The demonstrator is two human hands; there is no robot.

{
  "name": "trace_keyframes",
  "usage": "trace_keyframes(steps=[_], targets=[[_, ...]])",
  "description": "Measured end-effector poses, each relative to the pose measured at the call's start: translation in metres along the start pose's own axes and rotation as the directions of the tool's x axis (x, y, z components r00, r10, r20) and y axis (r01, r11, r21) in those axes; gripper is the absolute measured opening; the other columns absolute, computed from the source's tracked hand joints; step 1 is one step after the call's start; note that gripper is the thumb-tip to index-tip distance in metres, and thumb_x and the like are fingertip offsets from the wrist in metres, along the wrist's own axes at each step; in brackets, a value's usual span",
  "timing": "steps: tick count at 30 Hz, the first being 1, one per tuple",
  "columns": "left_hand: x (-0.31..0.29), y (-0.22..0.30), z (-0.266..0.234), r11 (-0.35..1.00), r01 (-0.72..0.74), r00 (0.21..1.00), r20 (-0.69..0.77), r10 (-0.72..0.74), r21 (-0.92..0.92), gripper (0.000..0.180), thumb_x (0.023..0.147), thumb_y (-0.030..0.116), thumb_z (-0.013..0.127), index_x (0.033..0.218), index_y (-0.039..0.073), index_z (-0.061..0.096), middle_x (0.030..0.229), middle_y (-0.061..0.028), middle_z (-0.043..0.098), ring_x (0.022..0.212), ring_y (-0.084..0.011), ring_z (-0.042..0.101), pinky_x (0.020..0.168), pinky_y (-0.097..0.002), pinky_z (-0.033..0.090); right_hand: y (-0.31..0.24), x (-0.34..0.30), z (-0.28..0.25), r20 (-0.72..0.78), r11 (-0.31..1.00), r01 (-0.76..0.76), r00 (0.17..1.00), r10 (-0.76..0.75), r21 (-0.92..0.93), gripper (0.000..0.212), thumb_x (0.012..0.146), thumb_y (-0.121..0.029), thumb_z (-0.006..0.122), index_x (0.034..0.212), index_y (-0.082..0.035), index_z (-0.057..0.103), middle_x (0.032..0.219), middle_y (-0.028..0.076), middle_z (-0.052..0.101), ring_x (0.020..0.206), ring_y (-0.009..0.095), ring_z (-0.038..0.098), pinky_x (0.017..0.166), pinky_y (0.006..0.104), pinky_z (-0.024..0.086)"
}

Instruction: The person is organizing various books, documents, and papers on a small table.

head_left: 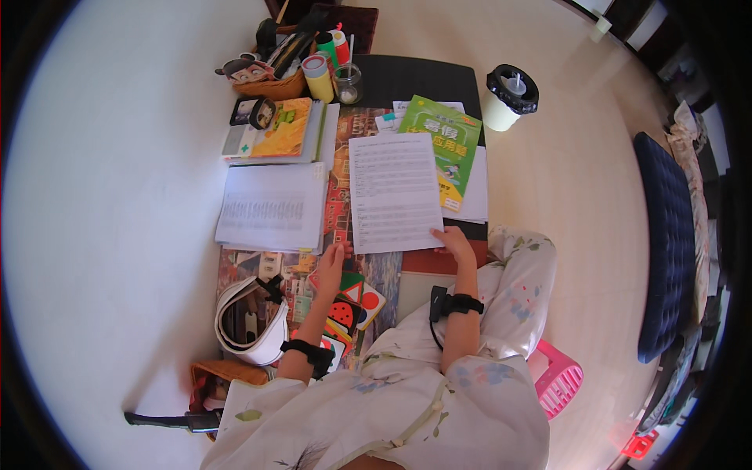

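Note:
A white printed sheet lies in the middle of a small low desk. My right hand rests on the sheet's near right corner, thumb and fingers pinching its edge. My left hand lies flat on the desk just left of the sheet's near left corner, fingers together, touching or almost touching the paper. Both wrists carry black bands. A green workbook lies partly under the sheet's far right side. Colourful shape cards lie under my left forearm.
A stack of printed pages lies left of the sheet, with a yellow book and calculator behind it. A basket of pens and jars stands at the desk's far end. A white bin, navy cushion, pink stool and white bag surround it.

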State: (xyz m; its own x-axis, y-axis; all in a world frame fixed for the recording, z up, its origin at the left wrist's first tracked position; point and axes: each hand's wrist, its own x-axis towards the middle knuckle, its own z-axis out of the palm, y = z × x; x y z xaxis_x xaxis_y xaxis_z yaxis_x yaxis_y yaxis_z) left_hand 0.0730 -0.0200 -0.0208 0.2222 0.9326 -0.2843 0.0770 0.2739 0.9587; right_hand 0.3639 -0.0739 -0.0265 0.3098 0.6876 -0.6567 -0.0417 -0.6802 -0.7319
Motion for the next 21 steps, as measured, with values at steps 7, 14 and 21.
trace_keyframes(steps=[7, 14, 21], targets=[[-0.019, 0.015, -0.063, 0.701, -0.173, 0.972, 0.006, 0.235, 0.692, 0.026, 0.081, 0.015, 0.053, 0.102, 0.000, 0.052, 0.102, -0.0147, 0.053, 0.095, -0.0225, 0.052, 0.080, -0.0328, 0.040, -0.012, -0.003, -0.007, -0.196, 0.986, 0.136, 0.969, -0.154, -0.100, 0.026, 0.081, -0.020, 0.053, 0.090, 0.003, 0.058, 0.066, 0.010, 0.058, 0.041, 0.019, 0.053, 0.041, 0.0269, 0.044], [-0.019, -0.037, -0.071, 0.305, 0.003, 0.853, -0.161, 0.496, 0.952, 0.054, 0.079, 0.020, 0.051, 0.124, -0.002, 0.031, 0.130, -0.0184, 0.029, 0.121, -0.0324, 0.026, 0.097, -0.0449, 0.023, -0.054, -0.030, -0.011, -0.440, 0.808, 0.513, 0.679, -0.588, -0.288, 0.024, 0.084, -0.015, 0.049, 0.105, -0.005, 0.056, 0.060, 0.012, 0.055, 0.036, 0.015, 0.045, 0.036, 0.0278, 0.038], [-0.020, -0.039, -0.062, 0.328, 0.118, 0.838, -0.271, 0.474, 0.937, 0.053, 0.080, 0.021, 0.046, 0.126, 0.000, 0.030, 0.133, -0.0157, 0.026, 0.125, -0.0287, 0.022, 0.099, -0.0454, 0.021, -0.115, -0.075, 0.015, -0.259, 0.712, 0.613, 0.667, -0.699, -0.343, 0.021, 0.083, -0.011, 0.051, 0.101, -0.004, 0.059, 0.066, 0.010, 0.058, 0.041, 0.010, 0.041, 0.039, 0.0236, 0.038]])
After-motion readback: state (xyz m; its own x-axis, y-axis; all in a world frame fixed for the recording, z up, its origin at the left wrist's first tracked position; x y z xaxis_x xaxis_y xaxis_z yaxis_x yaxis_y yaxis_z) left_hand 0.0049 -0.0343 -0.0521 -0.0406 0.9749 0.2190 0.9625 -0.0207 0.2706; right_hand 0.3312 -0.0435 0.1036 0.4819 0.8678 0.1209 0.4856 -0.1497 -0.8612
